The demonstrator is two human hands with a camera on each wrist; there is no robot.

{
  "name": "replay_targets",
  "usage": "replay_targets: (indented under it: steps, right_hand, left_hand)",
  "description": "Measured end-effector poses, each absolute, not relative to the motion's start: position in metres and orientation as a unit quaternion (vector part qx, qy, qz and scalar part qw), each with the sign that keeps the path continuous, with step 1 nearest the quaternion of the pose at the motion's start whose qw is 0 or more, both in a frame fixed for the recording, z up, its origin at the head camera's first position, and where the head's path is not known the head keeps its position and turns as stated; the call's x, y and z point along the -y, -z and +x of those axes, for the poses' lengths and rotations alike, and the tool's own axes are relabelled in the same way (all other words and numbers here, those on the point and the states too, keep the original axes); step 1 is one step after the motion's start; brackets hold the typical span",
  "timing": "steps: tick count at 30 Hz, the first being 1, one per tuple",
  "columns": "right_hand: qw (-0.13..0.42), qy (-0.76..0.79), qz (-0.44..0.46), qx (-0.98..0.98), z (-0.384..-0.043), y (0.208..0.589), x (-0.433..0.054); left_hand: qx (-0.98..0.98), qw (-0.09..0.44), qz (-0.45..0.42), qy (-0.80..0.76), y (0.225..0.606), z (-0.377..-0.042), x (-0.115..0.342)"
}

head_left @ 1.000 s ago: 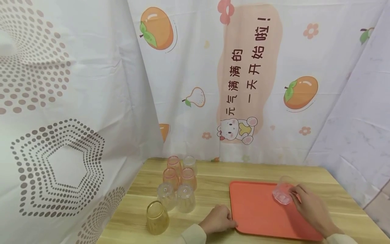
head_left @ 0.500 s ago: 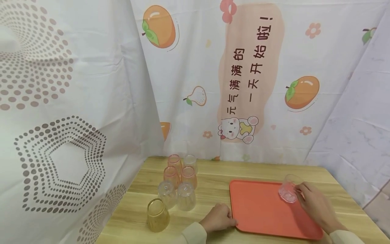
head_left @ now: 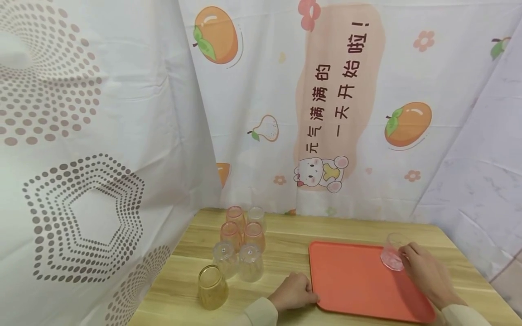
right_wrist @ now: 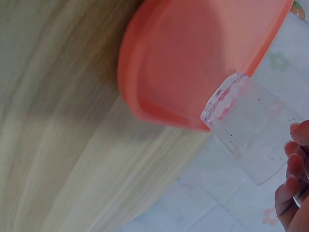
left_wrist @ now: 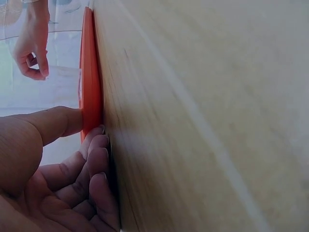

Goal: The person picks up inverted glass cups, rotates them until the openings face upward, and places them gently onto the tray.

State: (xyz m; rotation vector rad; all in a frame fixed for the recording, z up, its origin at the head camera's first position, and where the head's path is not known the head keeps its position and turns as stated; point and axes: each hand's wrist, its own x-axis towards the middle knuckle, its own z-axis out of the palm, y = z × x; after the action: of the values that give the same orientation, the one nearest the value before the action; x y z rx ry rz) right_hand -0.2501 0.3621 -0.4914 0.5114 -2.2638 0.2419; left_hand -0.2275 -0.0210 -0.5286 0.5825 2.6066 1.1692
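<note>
A red-orange tray (head_left: pixel 355 278) lies on the right part of the wooden table. My left hand (head_left: pixel 294 292) grips its near left corner; in the left wrist view the thumb presses on the rim and the other fingers (left_wrist: pixel 99 159) curl in at its edge. With my right hand (head_left: pixel 426 274) I hold a clear plastic cup (head_left: pixel 391 257) near its rim. The cup has its mouth up and its faceted base at the tray's far right corner. In the right wrist view the cup (right_wrist: pixel 253 130) overlaps the tray's edge, and only fingertips show around its mouth.
Several upturned cups stand in a cluster left of the tray, two clear ones (head_left: pixel 250 265) in front and pink ones (head_left: pixel 231 237) behind. A yellow cup (head_left: pixel 213 290) stands nearest. Printed curtains (head_left: pixel 261 90) hang behind the table (head_left: pixel 281 249) and along its sides.
My right hand has carried the clear cup rightward over the tray to the far right corner, and the cup is more upright. The left hand has stayed on the tray corner.
</note>
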Motion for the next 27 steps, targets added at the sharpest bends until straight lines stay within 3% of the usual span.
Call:
replay_targets:
  steps: [12, 27]
  right_hand:
    - [0.401, -0.095, 0.211, 0.886, -0.260, 0.489, -0.362]
    - [0.362, -0.110, 0.162, 0.911, -0.257, 0.486, -0.353]
  left_hand:
    - [-0.887, 0.115, 0.204, -0.397, 0.523, -0.226, 0.022]
    - [-0.896, 0.110, 0.205, -0.378, 0.526, -0.226, 0.024]
